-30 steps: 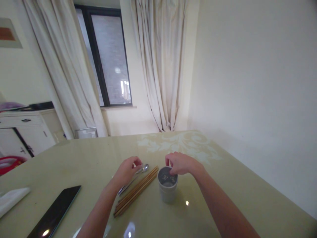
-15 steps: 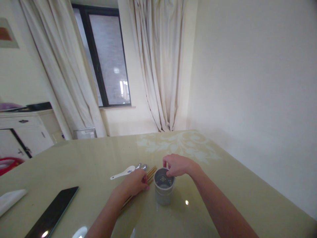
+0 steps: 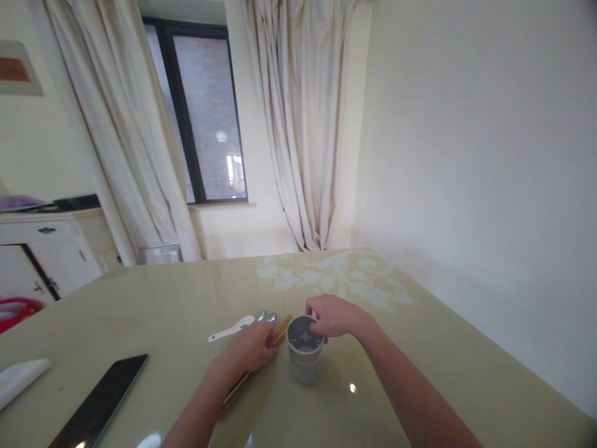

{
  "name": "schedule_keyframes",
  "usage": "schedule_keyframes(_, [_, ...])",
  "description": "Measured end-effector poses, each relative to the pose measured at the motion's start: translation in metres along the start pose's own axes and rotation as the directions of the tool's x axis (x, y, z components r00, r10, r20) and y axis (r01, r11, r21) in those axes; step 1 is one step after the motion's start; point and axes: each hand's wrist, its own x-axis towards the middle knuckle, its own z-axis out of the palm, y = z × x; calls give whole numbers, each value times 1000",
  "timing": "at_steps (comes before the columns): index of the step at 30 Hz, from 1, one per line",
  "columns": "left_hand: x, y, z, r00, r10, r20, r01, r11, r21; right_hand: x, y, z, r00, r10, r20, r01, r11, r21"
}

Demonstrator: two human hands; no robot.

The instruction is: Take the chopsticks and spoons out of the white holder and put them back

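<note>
A: What is the right hand doing?

B: It rests on the rim of the grey holder, fingers curled over the far edge, thumb toward the near side. That looks like a steadying grip, since the holder stands upright with its perforated bottom showing inside.

A: And the left hand?

B: It lies closed over the bundle of wooden chopsticks, which lie flat just left of the holder, tips pointing up toward it. I judge the fingers are gathering them, but how firmly they are pinched I cannot tell.

A: Anything else near them?

B: 2 metal spoons peek out just beyond the left hand's knuckles, and 1 white ceramic spoon lies beside them, handle pointing left.

A: The surface?

B: A glossy pale green table with a white floral print at its far end. A dark phone lies at the near left, a white cloth beyond it.

A: The room?

B: Cream curtains frame a dark window; a white cabinet stands at left, a plain wall at right.
</note>
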Motion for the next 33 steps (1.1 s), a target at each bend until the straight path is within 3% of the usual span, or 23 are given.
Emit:
schedule_keyframes(7, [-4, -3, -8, 1000, 15, 15, -14, 999, -39, -9, -11, -2, 1000, 15, 8, -15, 1000, 12])
schedule_keyframes(14, [-6, -1, -13, 998, 6, 67, -3, 999, -42, -33, -22, -8, 950, 112, -290, -145, 985, -93])
schedule_keyframes(22, [-10, 2, -12, 978, 67, 198, -46, 993, -105, -57, -37, -22, 905, 35, -423, -34, 999, 11])
schedule_keyframes(25, [-10, -1, -20, 987, 88, 136, -72, 991, -114, -57, -38, -23, 890, 31, -455, -14, 999, 41])
schedule_keyframes(29, [-18, -11, -55, 995, 73, -74, -88, 970, -225, -55, -39, -26, 845, 36, -533, 18, 995, 96])
schedule_keyframes(31, [-28, -11, -76, 979, 73, -189, -138, 923, -358, -54, -41, -26, 809, 32, -587, 63, 988, 140])
schedule_keyframes(33, [-39, -1, -92, 964, 93, -250, -219, 813, -540, -51, -45, -25, 770, 27, -637, 146, 965, 218])
